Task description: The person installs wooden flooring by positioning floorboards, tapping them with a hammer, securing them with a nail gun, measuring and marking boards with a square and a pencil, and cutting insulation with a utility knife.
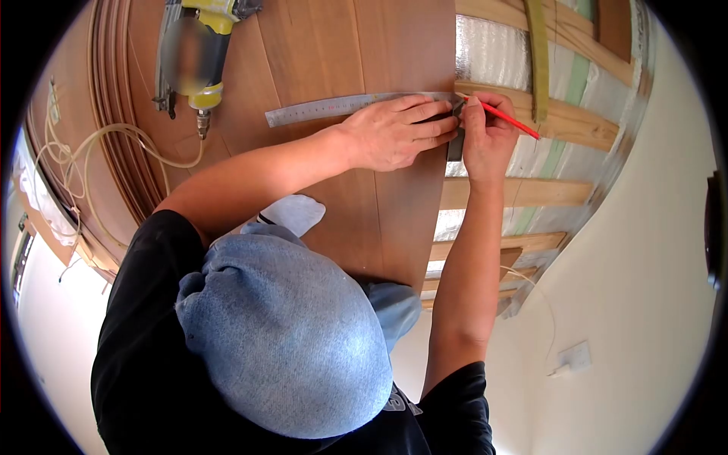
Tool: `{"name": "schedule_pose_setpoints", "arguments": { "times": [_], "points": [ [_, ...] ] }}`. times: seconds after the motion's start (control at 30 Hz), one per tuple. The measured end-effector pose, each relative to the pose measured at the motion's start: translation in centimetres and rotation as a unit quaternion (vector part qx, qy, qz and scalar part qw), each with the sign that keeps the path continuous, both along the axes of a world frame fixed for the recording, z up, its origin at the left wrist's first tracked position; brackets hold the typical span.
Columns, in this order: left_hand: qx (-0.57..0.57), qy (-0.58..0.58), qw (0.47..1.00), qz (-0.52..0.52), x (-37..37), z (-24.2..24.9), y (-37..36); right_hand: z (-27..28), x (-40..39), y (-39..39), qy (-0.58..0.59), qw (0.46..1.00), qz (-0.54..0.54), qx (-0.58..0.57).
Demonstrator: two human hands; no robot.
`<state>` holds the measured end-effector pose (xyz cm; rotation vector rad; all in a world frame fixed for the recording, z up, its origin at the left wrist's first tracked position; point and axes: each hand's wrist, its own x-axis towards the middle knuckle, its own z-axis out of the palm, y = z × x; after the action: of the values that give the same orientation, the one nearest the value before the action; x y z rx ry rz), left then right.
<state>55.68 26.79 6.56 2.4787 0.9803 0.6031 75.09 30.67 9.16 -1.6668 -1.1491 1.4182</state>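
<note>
My left hand (402, 130) lies palm down on the brown wooden floorboards (318, 53), fingers stretched out toward their right edge. Along its upper side runs a steel ruler (322, 110) with printed markings, its right end partly covered by the fingers. A dark bar (455, 145) shows between my two hands at the board edge. Pinched in the fingers of my right hand (487, 140) is a red pencil (516, 121), slanted, its tip close to the ruler's right end.
A yellow nail gun (205, 57) with a pale air hose (114, 133) lies on the boards at upper left. Stacked boards (125, 106) stand farther left. Beyond the floor edge are wooden joists (523, 193) over silvery insulation (493, 53). A white wall (629, 288) borders the right.
</note>
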Motion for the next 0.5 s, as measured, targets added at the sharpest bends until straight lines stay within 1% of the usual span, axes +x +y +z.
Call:
{"name": "schedule_pose_setpoints", "arguments": {
  "times": [0.27, 0.5],
  "points": [
    [-0.003, 0.000, 1.000, 0.001, -0.04, -0.08, -0.03, -0.23, -0.10, 0.11, -0.020, 1.000, 0.008, -0.003],
    [-0.009, 0.002, 1.000, 0.000, -0.04, 0.06, 0.06, -0.14, -0.29, -0.37, -0.004, 1.000, -0.018, 0.006]
  ]
}}
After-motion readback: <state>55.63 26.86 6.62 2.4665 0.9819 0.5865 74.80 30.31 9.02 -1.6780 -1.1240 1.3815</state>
